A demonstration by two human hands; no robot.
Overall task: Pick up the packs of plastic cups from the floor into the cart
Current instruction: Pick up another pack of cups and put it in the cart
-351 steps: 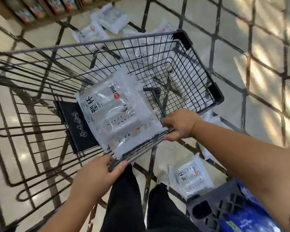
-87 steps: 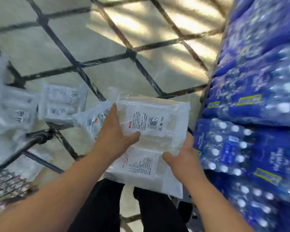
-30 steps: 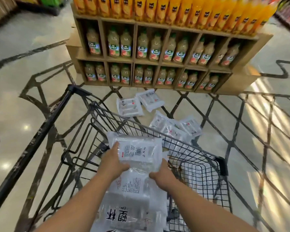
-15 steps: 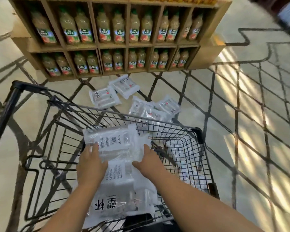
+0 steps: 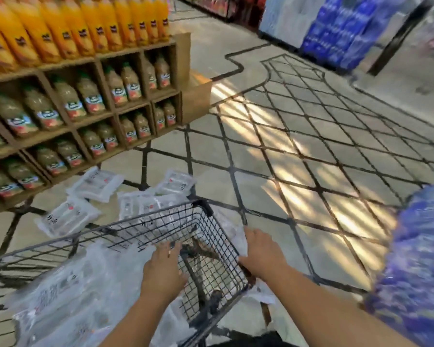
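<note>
- Clear plastic, white-labelled, with dark characters and a red dot: the packs of cups (image 5: 68,216) are looking flat, crinkled and rectangular
- Four packs are lying plainly on the floor (image 5: 311,146) ahead of the cart (image 5: 204,206), between it and the wooden shelf (image 5: 193,101); more are showing blurred through the wire, so the full count is uncertain
- One further pack (image 5: 237,237) is lying outside the cart's right wall, just beside the right hand
- A heap of packs (image 5: 68,291) is sitting inside the one black wire cart, at its left; the number in the heap is too blurred to tell
- Left hand (image 5: 163,271): hovering over the basket at the heap's right edge; fingers stretching forward, loosely spread, holding nothing
- Right hand (image 5: 262,251): reaching down outside the cart's right wall; fingers lying fairly straight, gripping nothing visible
- Two kinds of bottle are standing on the shelf: orange bottles (image 5: 85,28) on top, pale juice bottles (image 5: 90,96) in the cubbies
- Blue wrapped water packs (image 5: 416,259) are crowding the right edge, blurred
</note>
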